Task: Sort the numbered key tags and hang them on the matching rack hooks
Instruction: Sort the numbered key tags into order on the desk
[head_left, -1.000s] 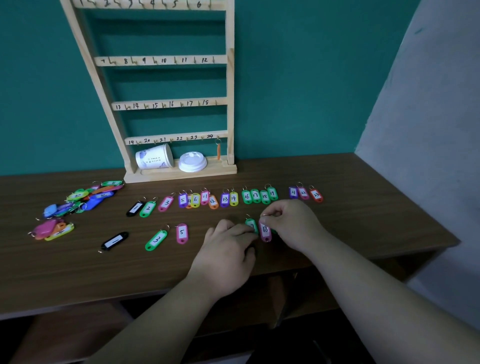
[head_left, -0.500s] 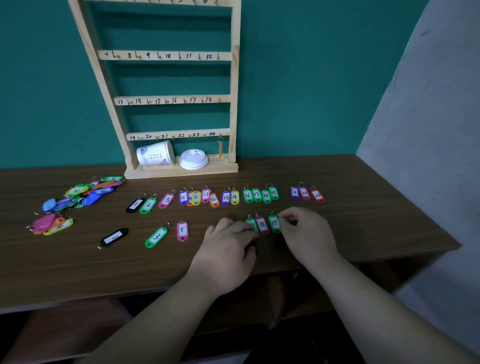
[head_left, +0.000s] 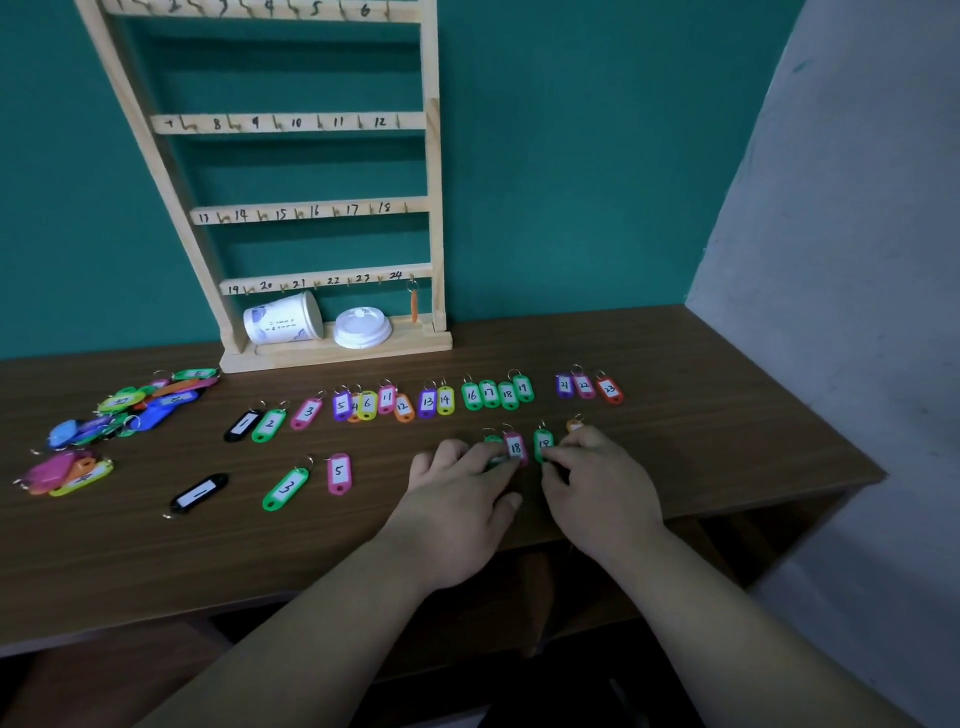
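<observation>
Our left hand (head_left: 457, 504) lay flat, fingers (head_left: 485, 460) on a half-hidden green tag (head_left: 492, 442); our right hand (head_left: 602, 483) pinched the second green tag (head_left: 543, 441). The pink tag (head_left: 515, 446) between read "18".

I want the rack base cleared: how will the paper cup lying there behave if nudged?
The paper cup lies on its side, so it would probably roll. The white lid lies off beside it, so it is likely empty, light and easily crushed.
</observation>
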